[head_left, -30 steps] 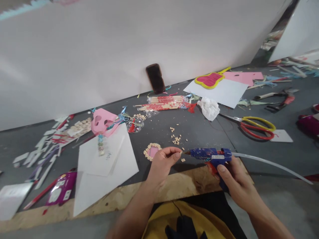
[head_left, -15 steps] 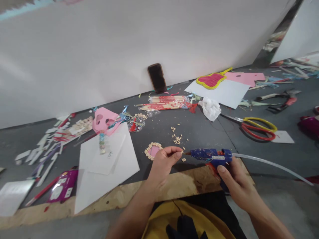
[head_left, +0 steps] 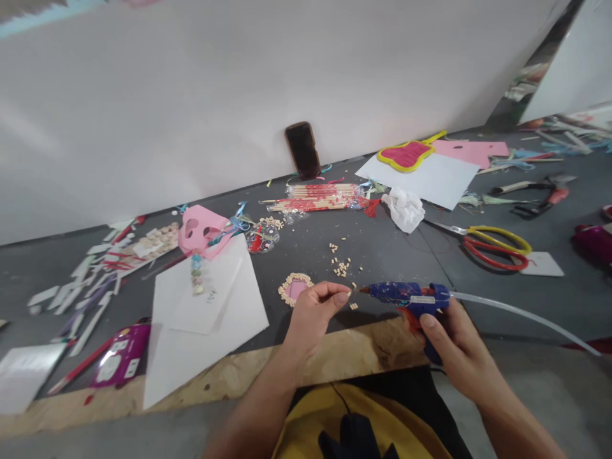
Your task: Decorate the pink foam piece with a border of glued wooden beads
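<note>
My right hand (head_left: 454, 341) is wrapped round the handle of a blue glue gun (head_left: 406, 294), its nozzle pointing left. A clear glue stick (head_left: 516, 306) trails out of the gun's back end. Between thumb and forefinger of my left hand (head_left: 315, 312) is a small pale wooden bead (head_left: 349, 293), a short gap from the nozzle. Just left of that hand lies a pink piece (head_left: 295, 290) ringed with the same pale beads, partly covered by my fingers. Loose beads (head_left: 341, 266) are scattered on the dark table beyond.
White sheets (head_left: 167, 357) lie at left beside a pink cutout (head_left: 203, 229). Bundled sticks (head_left: 320, 197) lie before a phone (head_left: 303, 150) leaning on the wall. Crumpled tissue (head_left: 404, 209), scissors (head_left: 497, 245) and pliers (head_left: 540, 191) are on the right.
The glue gun has drawn back slightly to the right, so its nozzle is farther from the bead. My left hand has stayed almost still.
</note>
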Motion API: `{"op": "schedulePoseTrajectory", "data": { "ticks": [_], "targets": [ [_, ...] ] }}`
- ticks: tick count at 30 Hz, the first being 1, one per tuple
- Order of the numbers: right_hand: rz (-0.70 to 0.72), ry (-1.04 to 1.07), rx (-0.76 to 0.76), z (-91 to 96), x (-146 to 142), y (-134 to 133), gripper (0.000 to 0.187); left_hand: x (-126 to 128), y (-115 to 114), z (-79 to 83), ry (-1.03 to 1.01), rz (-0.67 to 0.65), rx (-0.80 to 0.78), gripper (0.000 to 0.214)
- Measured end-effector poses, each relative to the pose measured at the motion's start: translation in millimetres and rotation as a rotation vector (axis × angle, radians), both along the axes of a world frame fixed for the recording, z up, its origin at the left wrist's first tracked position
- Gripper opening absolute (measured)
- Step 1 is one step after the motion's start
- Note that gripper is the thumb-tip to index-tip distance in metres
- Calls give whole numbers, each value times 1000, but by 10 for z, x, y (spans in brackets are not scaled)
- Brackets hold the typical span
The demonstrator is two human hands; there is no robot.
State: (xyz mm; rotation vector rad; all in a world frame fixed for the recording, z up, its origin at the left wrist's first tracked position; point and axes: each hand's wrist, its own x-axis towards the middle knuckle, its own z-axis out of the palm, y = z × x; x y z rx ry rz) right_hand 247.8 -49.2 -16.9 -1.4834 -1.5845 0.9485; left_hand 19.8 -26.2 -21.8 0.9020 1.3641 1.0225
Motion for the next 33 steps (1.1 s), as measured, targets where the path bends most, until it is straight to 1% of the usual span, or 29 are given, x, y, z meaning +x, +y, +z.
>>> {"op": "schedulePoseTrajectory", "data": {
  "ticks": [2, 3, 4, 6, 9, 12, 13, 14, 15, 16, 17, 18, 19, 21, 22, 23, 26, 29, 31, 33],
  "targets": [
    [-34, 9, -65, -29, 45, 68, 35, -23, -11, 22, 37, 4, 1, 24],
    [-57, -37, -79, -38, 74, 126, 36, -36, -20, 35, 57, 1, 4, 23],
    [-82, -122, -73, -40, 105, 198, 36, -51, -33, 49, 77, -4, 7, 22],
    [-117, -364, -47, -26, 172, 361, 34, -80, -65, 71, 104, -3, 17, 21],
    [-107, -713, -33, 43, 272, 554, 35, -120, -125, 75, 97, 9, -1, 22],
    [-107, -988, -56, 133, 333, 598, 41, -157, -180, 45, 74, 23, -29, 24],
    [-127, -1042, -49, 154, 334, 584, 43, -169, -195, 32, 69, 22, -31, 24],
    [-150, -1061, -10, 163, 320, 565, 43, -181, -208, 20, 67, 16, -29, 24],
    [-158, -1041, 68, 158, 289, 543, 40, -191, -220, 9, 68, 7, -22, 23],
    [-131, -982, 172, 139, 241, 522, 35, -199, -229, 2, 72, -1, -15, 22],
    [-68, -894, 283, 108, 174, 505, 29, -205, -237, -4, 76, -7, -9, 21],
    [37, -790, 380, 67, 94, 493, 25, -209, -244, -8, 78, -9, -5, 20],
    [172, -693, 437, 23, 3, 484, 24, -210, -250, -10, 76, -9, -6, 20],
    [385, -592, 470, -62, -187, 475, 25, -208, -262, -12, 68, -5, -12, 20],
    [455, -580, 463, -94, -275, 472, 26, -207, -269, -13, 63, -4, -13, 20],
    [496, -586, 448, -117, -352, 468, 25, -206, -275, -13, 59, -6, -15, 19],
    [542, -619, 396, -149, -501, 459, 21, -212, -292, -10, 45, -7, -23, 19],
    [543, -626, 374, -164, -542, 462, 15, -220, -299, -10, 25, -6, -30, 19],
    [534, -602, 378, -174, -541, 463, 15, -217, -301, -19, 2, -3, -32, 20],
    [515, -529, 400, -170, -537, 450, 15, -203, -307, -33, -55, 3, -51, 21]
  ]
}}
